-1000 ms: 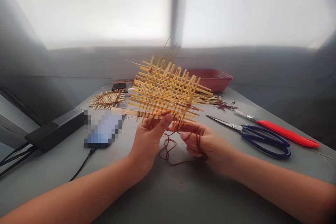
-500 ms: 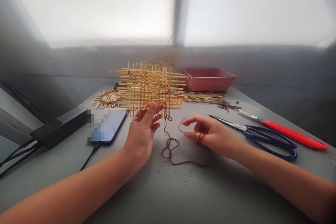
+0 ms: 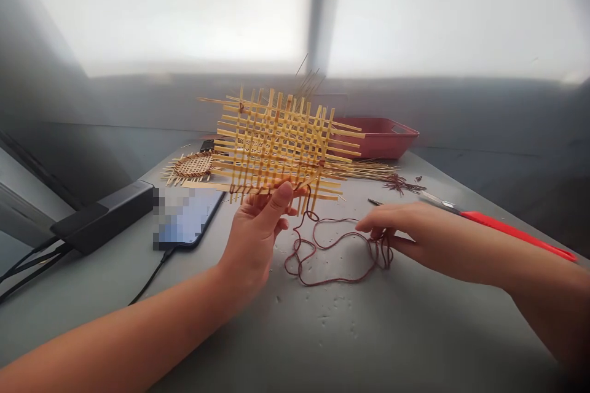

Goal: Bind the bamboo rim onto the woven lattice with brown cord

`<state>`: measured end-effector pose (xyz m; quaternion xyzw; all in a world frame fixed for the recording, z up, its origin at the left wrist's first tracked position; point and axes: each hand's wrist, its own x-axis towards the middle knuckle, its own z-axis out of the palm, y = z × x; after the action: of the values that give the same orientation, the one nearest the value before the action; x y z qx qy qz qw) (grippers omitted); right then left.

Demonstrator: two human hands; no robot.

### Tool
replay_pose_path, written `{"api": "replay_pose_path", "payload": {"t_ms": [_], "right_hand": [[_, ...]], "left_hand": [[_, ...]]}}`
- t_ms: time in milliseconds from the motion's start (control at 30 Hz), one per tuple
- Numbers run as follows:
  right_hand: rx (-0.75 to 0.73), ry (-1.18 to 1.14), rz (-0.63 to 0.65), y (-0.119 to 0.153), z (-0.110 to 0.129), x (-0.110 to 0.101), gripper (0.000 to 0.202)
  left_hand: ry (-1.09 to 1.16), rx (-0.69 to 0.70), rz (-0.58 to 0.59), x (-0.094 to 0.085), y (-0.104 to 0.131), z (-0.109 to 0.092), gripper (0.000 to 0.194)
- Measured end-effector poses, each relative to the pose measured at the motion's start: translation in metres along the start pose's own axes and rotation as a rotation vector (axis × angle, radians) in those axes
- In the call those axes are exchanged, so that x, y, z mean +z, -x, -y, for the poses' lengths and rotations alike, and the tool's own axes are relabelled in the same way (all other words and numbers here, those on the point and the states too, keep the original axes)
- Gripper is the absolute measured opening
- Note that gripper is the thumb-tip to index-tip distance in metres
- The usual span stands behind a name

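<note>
My left hand [image 3: 260,221] grips the lower edge of an openwork bamboo weave [image 3: 281,141], thumb in front, and holds it upright and slightly tilted above the table. A thin brown cord [image 3: 332,283] is laced along that lower edge, hangs down at the right and lies in loose loops on the table. To the right, my right hand [image 3: 401,230] is turned palm down, its fingers closed on several loops of the cord. Beneath this hand the scissors [image 3: 374,201] are mostly hidden; just a blade tip shows.
A red-handled knife [image 3: 511,230] lies at the right. Behind are a pink basket [image 3: 382,138], bamboo strips [image 3: 369,169] and brown cord scraps [image 3: 401,183]. A smaller round weave [image 3: 193,164], a plugged-in phone [image 3: 188,221] and a black power strip [image 3: 110,215] sit at the left.
The bamboo weave has risen a little, shifted right and tilted. My right hand has moved right and turned palm down over the scissors; more cord loops now spread on the table.
</note>
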<state>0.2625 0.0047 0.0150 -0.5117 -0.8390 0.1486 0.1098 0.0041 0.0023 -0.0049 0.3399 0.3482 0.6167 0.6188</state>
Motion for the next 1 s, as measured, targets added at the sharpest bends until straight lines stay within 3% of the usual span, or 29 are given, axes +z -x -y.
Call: {"api": "replay_pose_path", "payload": {"t_ms": [267,400,567,700,800,900,1000], "right_hand": [[-0.019,-0.056,-0.049,0.005,-0.015,-0.021,0.038],[0.064,-0.301,-0.101,-0.001,-0.010,-0.021,0.032],[0.142,-0.764,-0.155,-0.014,0.018,0.004,0.017],[0.030,-1.182,-0.060,-0.021,0.045,0.038,0.038],[0.029,-1.433,-0.105,-0.026,0.058,0.056,0.034],[0.104,-1.519,-0.172,-0.031,0.059,0.059,0.026],[0.138,-1.540,-0.258,-0.032,0.053,0.052,0.023]], "left_hand": [[0.013,-0.044,-0.019,-0.001,0.000,0.001,0.033],[0.010,-0.054,-0.011,-0.001,0.000,0.003,0.032],[0.007,-0.060,0.028,0.000,0.000,0.004,0.032],[-0.032,-0.079,0.053,0.001,0.002,0.006,0.032],[-0.098,-0.074,0.131,0.002,0.003,0.012,0.033],[-0.244,-0.019,0.276,0.001,0.002,0.012,0.029],[-0.467,-0.029,0.504,-0.010,-0.005,-0.010,0.029]]}}
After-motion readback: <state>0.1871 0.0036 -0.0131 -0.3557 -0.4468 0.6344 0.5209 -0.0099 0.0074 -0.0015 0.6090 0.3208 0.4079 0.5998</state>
